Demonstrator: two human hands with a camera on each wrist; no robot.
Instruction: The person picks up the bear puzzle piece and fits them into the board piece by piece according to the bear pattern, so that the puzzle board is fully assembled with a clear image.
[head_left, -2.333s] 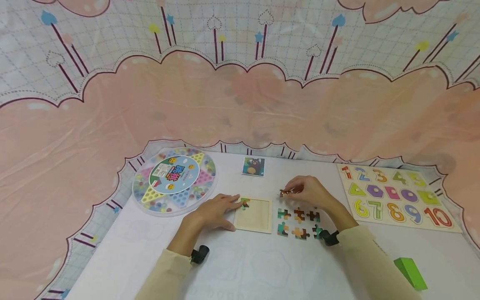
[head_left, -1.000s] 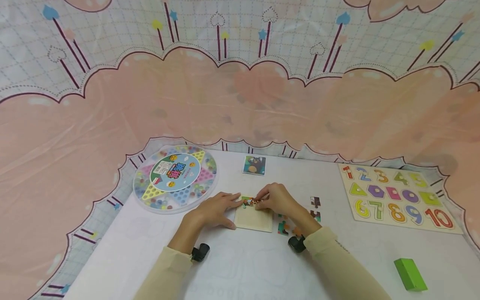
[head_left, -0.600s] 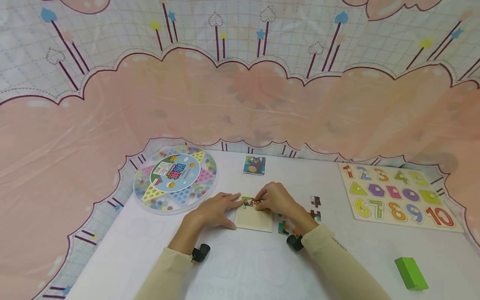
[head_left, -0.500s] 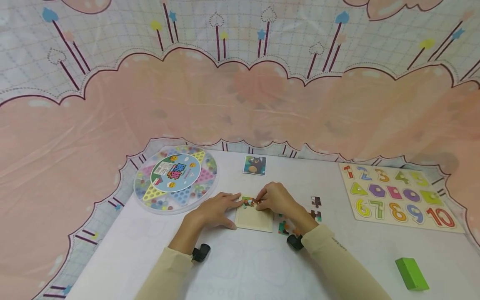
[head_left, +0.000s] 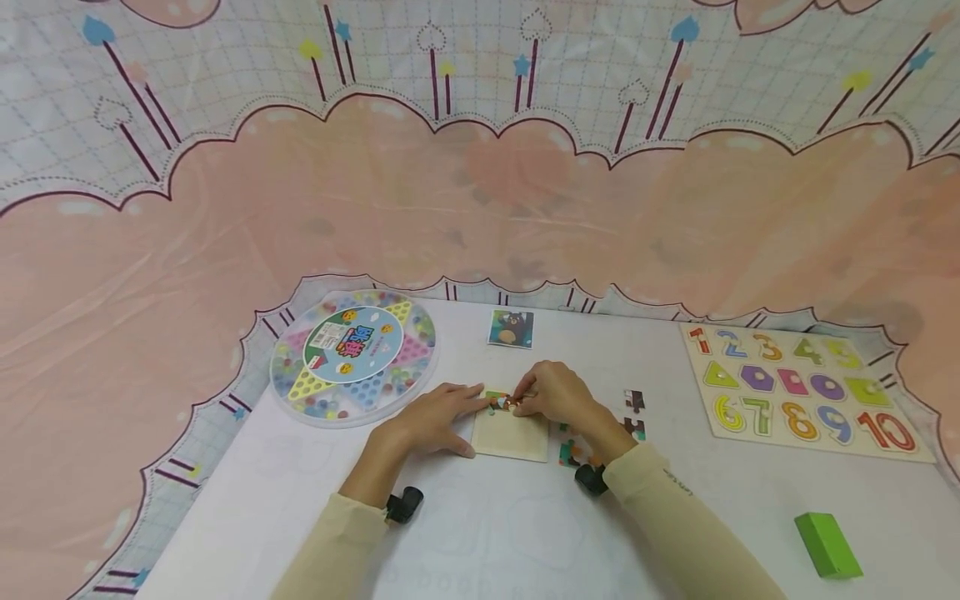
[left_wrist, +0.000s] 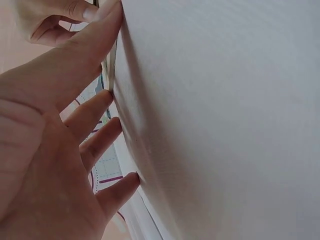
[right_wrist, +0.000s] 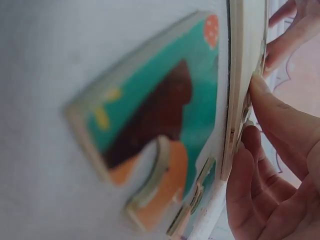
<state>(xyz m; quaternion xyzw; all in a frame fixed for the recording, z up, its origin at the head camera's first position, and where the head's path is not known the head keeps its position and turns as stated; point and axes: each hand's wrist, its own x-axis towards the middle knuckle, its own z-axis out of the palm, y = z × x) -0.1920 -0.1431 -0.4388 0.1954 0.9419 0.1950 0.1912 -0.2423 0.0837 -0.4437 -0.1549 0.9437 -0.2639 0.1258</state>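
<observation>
A small square wooden puzzle tray [head_left: 510, 437] lies on the white table, with jigsaw pieces [head_left: 496, 402] along its far edge. My left hand [head_left: 431, 418] rests with spread fingers at the tray's left side, its index fingertip at the corner piece and its thumb by the near corner. My right hand [head_left: 561, 395] pinches a brown jigsaw piece [head_left: 516, 402] between thumb and fingers at the far row; those fingers partly hide it. Several loose pieces lie right of the tray, some under the right forearm. In the right wrist view one green, brown and orange piece [right_wrist: 165, 110] looms close.
Behind the tray lies a bear picture card [head_left: 512, 329]. A round marble game box [head_left: 352, 358] stands at the back left, and a number-and-shape board [head_left: 806, 392] lies at the right. A green block [head_left: 828, 546] sits near the front right.
My right hand has carried the brown jigsaw piece leftward from above the loose pieces to the tray's far row, then stayed there. The left hand has kept its place at the tray.
</observation>
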